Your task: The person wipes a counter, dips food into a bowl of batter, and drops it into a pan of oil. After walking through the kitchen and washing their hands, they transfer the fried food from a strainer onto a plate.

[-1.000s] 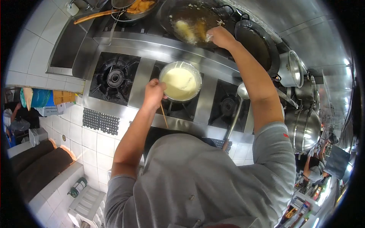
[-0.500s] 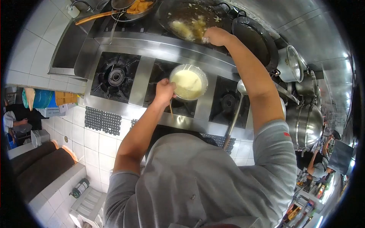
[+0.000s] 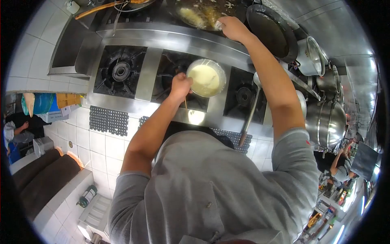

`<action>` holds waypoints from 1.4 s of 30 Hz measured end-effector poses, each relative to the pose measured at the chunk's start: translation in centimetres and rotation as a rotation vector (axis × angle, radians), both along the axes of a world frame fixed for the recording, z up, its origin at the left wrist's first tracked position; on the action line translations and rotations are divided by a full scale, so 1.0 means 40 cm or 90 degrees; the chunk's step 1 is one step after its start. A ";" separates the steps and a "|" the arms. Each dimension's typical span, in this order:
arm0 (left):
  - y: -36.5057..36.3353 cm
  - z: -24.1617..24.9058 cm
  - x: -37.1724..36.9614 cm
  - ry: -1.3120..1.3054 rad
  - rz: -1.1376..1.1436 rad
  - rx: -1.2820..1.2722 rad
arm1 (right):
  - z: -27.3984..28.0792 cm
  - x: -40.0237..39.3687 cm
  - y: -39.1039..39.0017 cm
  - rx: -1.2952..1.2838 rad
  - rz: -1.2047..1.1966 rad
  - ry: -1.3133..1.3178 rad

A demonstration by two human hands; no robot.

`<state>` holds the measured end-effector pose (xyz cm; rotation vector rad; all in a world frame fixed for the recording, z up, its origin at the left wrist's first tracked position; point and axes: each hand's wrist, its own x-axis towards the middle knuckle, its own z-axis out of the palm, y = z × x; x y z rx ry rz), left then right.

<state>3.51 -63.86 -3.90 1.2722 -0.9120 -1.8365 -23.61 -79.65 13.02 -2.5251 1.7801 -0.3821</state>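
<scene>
My left hand (image 3: pixel 181 86) grips the near-left edge of a bowl (image 3: pixel 223 82) that holds pale yellow batter (image 3: pixel 204 76). A thin wooden stick (image 3: pixel 186 106) sticks out below this hand. The bowl is over the middle burner (image 3: pixel 166 77). Stretched far forward, my right hand (image 3: pixel 232 29) is at the near edge of a large wok (image 3: pixel 240 12) of hot oil. Its fingers are pinched together, with whitish stuff at the tips that I cannot identify. Pale battered pieces (image 3: pixel 191 17) fry in the bubbling oil just left of those fingers.
A dark second wok (image 3: pixel 270 34) sits right of the oil. A long-handled ladle (image 3: pixel 251 116) lies across the right burner (image 3: pixel 244 96). Metal pots (image 3: pixel 310 57) line the right side. A wooden handle (image 3: pixel 95 9) juts out upper left. Other people (image 3: pixel 344 168) are farther off.
The bowl and my left hand have shifted slightly right in view. My right hand stays at the wok's near edge. The whole scene has moved up a little.
</scene>
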 end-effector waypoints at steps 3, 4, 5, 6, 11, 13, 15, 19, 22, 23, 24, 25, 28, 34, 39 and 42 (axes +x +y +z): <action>-0.005 -0.031 -0.002 -0.001 -0.014 -0.010 | -0.019 0.056 0.121 0.181 0.088 -0.180; -0.008 -0.035 -0.003 -0.010 -0.016 -0.014 | -0.035 0.084 0.174 0.221 0.096 -0.118; -0.009 -0.036 -0.001 -0.021 -0.018 -0.022 | -0.059 0.113 0.222 0.257 0.106 -0.056; -0.006 -0.025 -0.007 0.000 0.023 -0.019 | -0.088 0.137 0.251 0.333 0.112 0.017; -0.014 0.000 0.008 -0.018 -0.034 -0.007 | -0.242 0.175 0.373 0.394 0.065 0.210; -0.010 0.000 0.009 -0.017 -0.036 -0.007 | -0.243 0.197 0.384 0.421 0.049 0.277; -0.014 0.006 0.010 -0.025 -0.039 0.003 | -0.235 0.213 0.379 0.472 0.064 0.287; -0.016 0.012 0.009 -0.029 -0.040 0.009 | -0.269 0.221 0.328 0.540 0.114 0.204; -0.020 0.004 0.010 -0.040 -0.046 0.002 | -0.292 0.230 0.317 0.503 0.070 0.139; -0.022 0.002 0.010 -0.039 -0.047 0.005 | -0.294 0.236 0.318 0.533 0.105 0.187; -0.022 0.008 0.011 -0.039 -0.049 0.009 | -0.285 0.244 0.318 0.563 0.139 0.234; -0.020 0.014 0.012 -0.038 -0.047 0.009 | -0.275 0.248 0.316 0.564 0.140 0.235; -0.019 0.018 0.013 -0.033 -0.048 0.008 | -0.258 0.255 0.309 0.593 0.247 0.225; -0.029 -0.026 0.007 0.012 -0.020 -0.007 | -0.433 0.261 0.306 0.590 0.159 0.110; -0.029 0.002 0.013 -0.026 -0.044 -0.018 | -0.428 0.269 0.288 0.712 0.132 0.130; -0.023 0.013 0.011 -0.014 -0.041 -0.024 | -0.386 0.287 0.284 0.727 0.142 0.187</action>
